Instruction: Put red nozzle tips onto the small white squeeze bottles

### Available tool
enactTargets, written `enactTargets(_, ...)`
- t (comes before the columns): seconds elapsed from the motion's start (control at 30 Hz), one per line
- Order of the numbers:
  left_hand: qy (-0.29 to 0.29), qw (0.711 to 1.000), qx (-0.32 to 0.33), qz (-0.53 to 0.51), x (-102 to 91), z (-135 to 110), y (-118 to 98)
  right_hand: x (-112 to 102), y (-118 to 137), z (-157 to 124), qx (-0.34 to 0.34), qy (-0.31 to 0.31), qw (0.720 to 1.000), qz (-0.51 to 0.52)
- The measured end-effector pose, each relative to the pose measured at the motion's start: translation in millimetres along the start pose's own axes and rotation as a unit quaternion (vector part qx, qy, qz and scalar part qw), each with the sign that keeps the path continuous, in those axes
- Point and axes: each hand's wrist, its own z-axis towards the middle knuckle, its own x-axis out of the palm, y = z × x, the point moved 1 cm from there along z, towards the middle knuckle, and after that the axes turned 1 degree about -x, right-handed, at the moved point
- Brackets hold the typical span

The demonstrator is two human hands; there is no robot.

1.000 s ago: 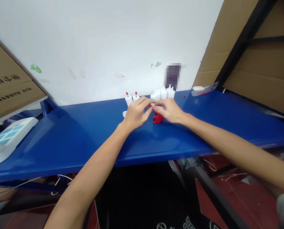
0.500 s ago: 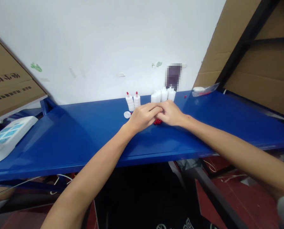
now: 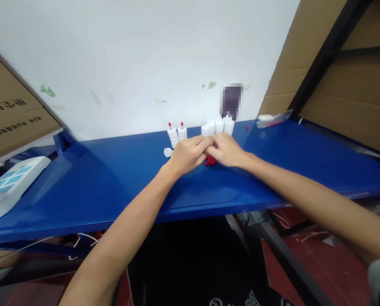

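My left hand (image 3: pixel 188 154) and my right hand (image 3: pixel 225 148) meet over the blue table, fingers closed together. Whatever they hold between them is hidden behind the fingers. Under my right hand lies a pile of small red caps (image 3: pixel 211 160). Just beyond my left hand stand two white squeeze bottles (image 3: pixel 177 135) with red tips. A round white disc (image 3: pixel 168 152) lies left of that hand. Behind my right hand several white bottles (image 3: pixel 218 126) without red tips stand in a cluster.
The blue table (image 3: pixel 107 178) runs along a white wall (image 3: pixel 145 55). One loose red cap (image 3: pixel 247 128) and a clear plastic bag (image 3: pixel 274 120) lie at the back right. A white device with blue panels (image 3: pixel 13 182) sits at the left. Cardboard (image 3: pixel 346 102) flanks the right side.
My hands stay joined, with a slight shift of the fingers. A little more of the red pile shows beneath them. The bottles stay in place.
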Motion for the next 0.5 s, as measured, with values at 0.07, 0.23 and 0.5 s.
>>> enactTargets(0.07,0.012,1.000,-0.001,-0.008,1.5,-0.1,-0.8,0.0,0.5,-0.1,-0.001,0.007,1.000,0.001)
enactTargets(0.23,0.009,0.999,-0.016,-0.036,2.7,-0.4,-2.5,0.1,1.0,-0.1,-0.010,0.001,1.000,0.014)
enactTargets(0.5,0.016,0.997,-0.045,-0.068,2.0,0.2,-6.4,1.3,-3.4,-0.6,-0.039,-0.026,0.998,0.051)
